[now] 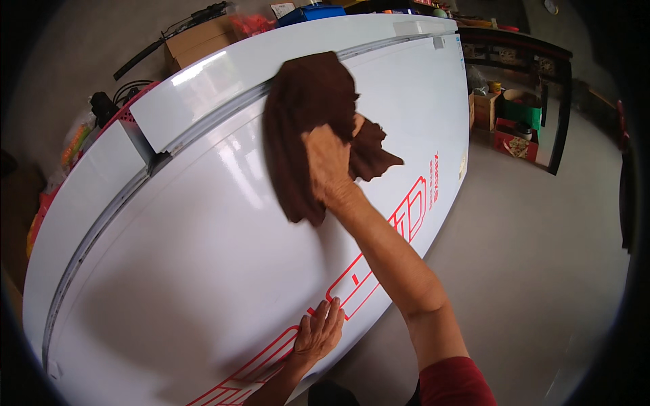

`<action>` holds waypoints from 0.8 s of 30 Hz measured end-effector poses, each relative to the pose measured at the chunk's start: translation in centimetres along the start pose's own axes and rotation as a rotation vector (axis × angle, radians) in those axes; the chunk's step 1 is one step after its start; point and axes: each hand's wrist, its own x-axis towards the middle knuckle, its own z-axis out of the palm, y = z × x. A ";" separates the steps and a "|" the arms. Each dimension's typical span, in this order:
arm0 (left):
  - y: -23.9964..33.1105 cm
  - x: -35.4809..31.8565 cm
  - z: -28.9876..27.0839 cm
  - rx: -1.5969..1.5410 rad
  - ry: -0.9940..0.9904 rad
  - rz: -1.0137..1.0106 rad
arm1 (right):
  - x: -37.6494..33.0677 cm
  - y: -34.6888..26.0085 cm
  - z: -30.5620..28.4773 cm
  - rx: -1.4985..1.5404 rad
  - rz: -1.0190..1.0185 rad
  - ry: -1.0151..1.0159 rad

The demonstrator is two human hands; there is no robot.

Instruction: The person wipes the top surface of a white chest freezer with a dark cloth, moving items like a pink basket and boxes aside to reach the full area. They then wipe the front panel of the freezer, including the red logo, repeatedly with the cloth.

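A large white chest freezer (156, 257) with red outlined lettering on its front panel fills much of the head view. My right hand (330, 162), its arm stretched up from a red sleeve, grips a dark brown cloth (298, 108) against the upper front of the freezer. The cloth hangs loosely around the hand and hides part of the grey seam under the lid; most of those fingers are covered by it. Lower down, my left hand (318, 333) rests on the front panel over the red lettering, fingers stretched out and holding nothing.
On top of the freezer's far side are a cardboard box (203, 40), a blue box (310, 13) and bagged items. To the right stands a dark wooden table (560, 101), with a green box (521, 105) and a red box (514, 143) under it.
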 end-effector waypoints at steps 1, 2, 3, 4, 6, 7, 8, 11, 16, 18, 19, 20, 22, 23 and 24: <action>-0.1 -0.2 0.2 -0.001 0.007 0.000 | -0.8 -0.4 1.7 -0.039 -0.191 0.226; -0.1 -0.3 0.3 -0.001 0.014 0.000 | -1.5 -1.1 2.9 0.021 -0.420 0.572; 0.5 1.0 0.5 -0.038 0.043 0.004 | -2.0 -2.7 1.9 0.555 -0.417 0.719; 1.2 2.4 0.6 -0.079 0.075 0.012 | -2.9 -2.7 0.4 0.634 -0.431 0.649; 0.7 1.7 -0.1 -0.076 0.027 0.001 | -4.5 -4.7 0.4 0.463 -0.451 0.355; -0.2 0.5 -0.5 -0.057 -0.020 -0.014 | -5.2 -5.9 1.0 0.115 -0.558 0.157; -1.0 -0.6 -1.0 -0.039 -0.057 -0.035 | -6.0 -7.4 1.3 -0.142 -0.737 0.007; -0.5 0.9 -1.0 -0.152 -0.037 -0.010 | -5.6 -6.0 2.7 -0.050 -0.822 0.470; 0.2 0.5 0.5 -0.292 0.060 0.037 | -2.9 -1.8 3.8 0.545 -0.202 0.644; 0.3 -0.1 1.0 -0.289 0.065 0.029 | -2.6 0.8 3.3 0.483 -0.115 0.576; 0.2 -0.1 0.8 -0.300 0.048 0.033 | -3.1 2.7 2.5 0.234 -0.166 0.507; 0.0 -0.1 0.6 -0.308 0.063 0.006 | -3.1 3.8 3.3 0.278 -0.127 0.527; 0.2 0.4 0.2 -0.346 0.099 -0.029 | -3.2 6.3 4.6 0.352 -0.041 0.574; 0.4 0.5 -0.2 -0.345 0.106 -0.078 | -3.4 7.2 5.2 0.651 0.082 0.581; 0.6 0.8 -0.5 -0.406 0.101 -0.110 | -3.9 9.8 6.9 0.438 0.055 0.587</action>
